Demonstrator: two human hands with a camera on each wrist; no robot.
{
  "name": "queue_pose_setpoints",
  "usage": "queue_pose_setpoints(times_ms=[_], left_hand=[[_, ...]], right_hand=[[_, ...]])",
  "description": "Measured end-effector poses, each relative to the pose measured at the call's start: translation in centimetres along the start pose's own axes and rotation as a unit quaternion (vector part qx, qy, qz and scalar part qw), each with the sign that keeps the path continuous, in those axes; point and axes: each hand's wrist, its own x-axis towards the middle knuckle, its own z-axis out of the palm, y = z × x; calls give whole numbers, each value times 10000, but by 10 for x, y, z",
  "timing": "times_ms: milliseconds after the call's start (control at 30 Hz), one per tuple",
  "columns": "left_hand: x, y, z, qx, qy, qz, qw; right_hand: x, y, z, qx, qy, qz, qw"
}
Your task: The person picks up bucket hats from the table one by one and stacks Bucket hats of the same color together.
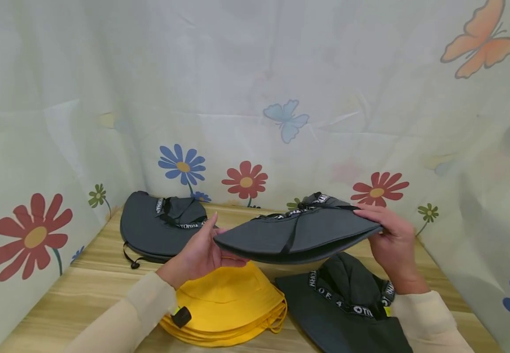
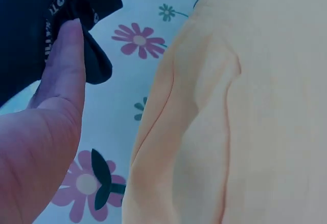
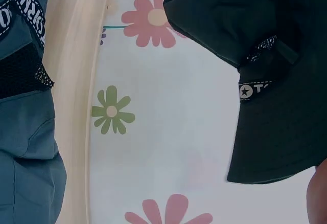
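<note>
Both hands hold a dark grey bucket hat (image 1: 299, 235), folded flat, above the table. A lettered band and a thin strap show on it. My left hand (image 1: 204, 257) has the hat's left tip between its raised thumb and the fingers below. At the other end, my right hand (image 1: 393, 240) pinches the brim, thumb side hidden. Beneath the held hat lie a stack of yellow hats (image 1: 228, 304) and, to the right, a dark hat with a lettered band (image 1: 343, 304). The right wrist view shows the held hat (image 3: 276, 132) with only a sliver of the hand.
Another folded grey hat (image 1: 153, 230) with a cord and toggle lies at the back left of the wooden table (image 1: 83, 289). A pale curtain (image 1: 219, 88) printed with flowers and butterflies encloses the back and sides.
</note>
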Motion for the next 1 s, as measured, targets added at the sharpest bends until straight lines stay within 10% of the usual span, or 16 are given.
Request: queue_pose_setpoints(times_ms=[667,867,1000], left_hand=[[-6,8,15,1535,277,344,9872],[-10,29,22,2580,515,534,9633],[-16,47,24,3540,674,730,9300]], right_hand=[[-13,-2,-11,-405,-533,-189,9976],[-18,0,-16,-592,-640,-64,9962],[-22,-2,-20,-624,-724,-9,9954]])
